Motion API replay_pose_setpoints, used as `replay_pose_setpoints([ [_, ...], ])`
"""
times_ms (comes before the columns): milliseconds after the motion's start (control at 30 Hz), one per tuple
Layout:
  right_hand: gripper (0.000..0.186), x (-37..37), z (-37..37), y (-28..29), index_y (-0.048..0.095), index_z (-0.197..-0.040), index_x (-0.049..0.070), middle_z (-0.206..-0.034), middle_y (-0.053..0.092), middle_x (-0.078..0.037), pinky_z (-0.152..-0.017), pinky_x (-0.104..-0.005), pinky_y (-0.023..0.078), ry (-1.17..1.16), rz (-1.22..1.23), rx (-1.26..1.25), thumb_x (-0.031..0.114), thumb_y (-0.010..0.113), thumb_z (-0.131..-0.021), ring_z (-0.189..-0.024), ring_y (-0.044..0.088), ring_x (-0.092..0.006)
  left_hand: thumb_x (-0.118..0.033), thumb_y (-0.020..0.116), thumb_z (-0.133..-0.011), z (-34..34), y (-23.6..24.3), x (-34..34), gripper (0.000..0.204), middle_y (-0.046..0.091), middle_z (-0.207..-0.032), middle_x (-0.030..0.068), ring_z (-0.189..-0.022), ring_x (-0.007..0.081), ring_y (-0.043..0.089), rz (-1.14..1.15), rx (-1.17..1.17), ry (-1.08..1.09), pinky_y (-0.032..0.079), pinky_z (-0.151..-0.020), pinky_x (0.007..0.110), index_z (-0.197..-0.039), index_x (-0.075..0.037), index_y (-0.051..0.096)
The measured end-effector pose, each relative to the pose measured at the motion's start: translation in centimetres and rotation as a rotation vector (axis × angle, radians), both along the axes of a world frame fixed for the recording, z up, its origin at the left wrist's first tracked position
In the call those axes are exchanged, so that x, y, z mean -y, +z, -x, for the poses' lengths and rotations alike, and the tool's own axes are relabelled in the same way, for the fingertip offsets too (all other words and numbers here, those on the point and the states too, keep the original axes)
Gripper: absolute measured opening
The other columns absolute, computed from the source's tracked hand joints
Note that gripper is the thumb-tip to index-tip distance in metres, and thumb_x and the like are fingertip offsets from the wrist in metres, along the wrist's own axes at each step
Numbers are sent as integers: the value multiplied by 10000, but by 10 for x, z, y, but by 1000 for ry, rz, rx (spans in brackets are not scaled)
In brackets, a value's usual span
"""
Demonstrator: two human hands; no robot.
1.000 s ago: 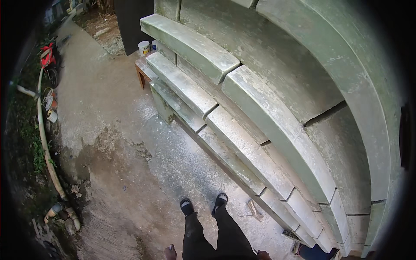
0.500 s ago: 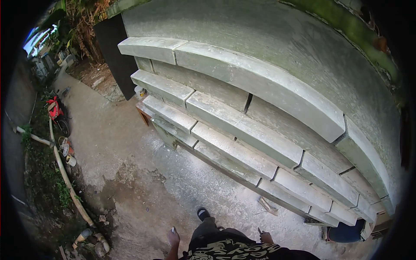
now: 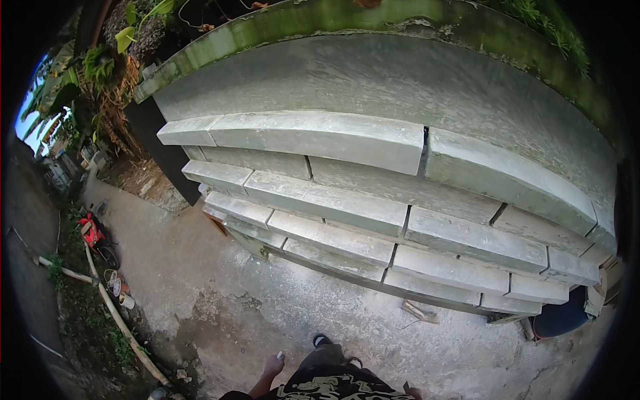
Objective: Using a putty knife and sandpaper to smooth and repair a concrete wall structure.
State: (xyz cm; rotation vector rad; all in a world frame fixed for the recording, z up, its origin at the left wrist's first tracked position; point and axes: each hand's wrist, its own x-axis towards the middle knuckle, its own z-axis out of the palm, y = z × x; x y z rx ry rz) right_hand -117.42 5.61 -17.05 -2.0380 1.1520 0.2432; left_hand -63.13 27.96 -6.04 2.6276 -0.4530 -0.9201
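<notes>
We have our left hand (image 3: 272, 367) between six and seven o'clock, its fingers curled on a small pale item (image 3: 281, 356) too tiny to identify. Our right hand (image 3: 415, 393) is at five o'clock, cut off by the lower edge; a dark item (image 3: 406, 387) shows beside it, but we cannot tell whether those fingers grip it. Grey slabs (image 3: 320, 137) rise in tiers from ten to four o'clock. Wood (image 3: 420, 312) lies on the ground (image 3: 320, 300) at half past four.
</notes>
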Motion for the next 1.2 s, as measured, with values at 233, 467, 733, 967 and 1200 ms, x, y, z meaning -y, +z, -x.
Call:
replay_pose_setpoints([
  [233,260,-69,-33,9,682,-937,26,-623,598,-93,-396,-310,434,-441,-262,103,185,481,-889,-440,543,-166,-513,539,-871,8,10,-7,524,670,-749,209,-787,385,663,-113,-65,-237,492,-741,473,-785,-27,713],
  [467,295,-99,21,10,661,-975,34,-634,598,-97,-374,-291,381,-684,-469,63,202,424,-925,-408,476,-144,-464,541,-851,-20,27,-12,439,694,-847,223,-829,373,674,-309,-238,-378,509,-791,459,-786,-90,761],
  [733,335,-68,25,6,637,-1018,44,-647,597,-102,-349,-269,320,-938,-621,70,222,359,-966,-372,400,-119,-430,478,-912,-68,44,7,452,695,-835,195,-862,358,671,72,-50,-321,499,-798,445,-868,-53,724],
  [967,365,-55,9,1,619,-1051,51,-656,597,-105,-330,-253,274,-1140,-767,82,237,310,-996,-345,343,-100,-444,416,-974,-103,-54,-33,470,672,-812,156,-791,318,629,12,-96,-247,486,-742,449,-909,-60,679],
  [1200,180,15,-169,40,642,-779,23,-607,583,-85,-397,-346,458,-1077,-468,119,177,553,-811,-447,578,-187,-364,543,-924,-207,-92,0,352,690,-840,173,-844,350,663,76,318,-838,507,-759,425,-988,-58,706],
])
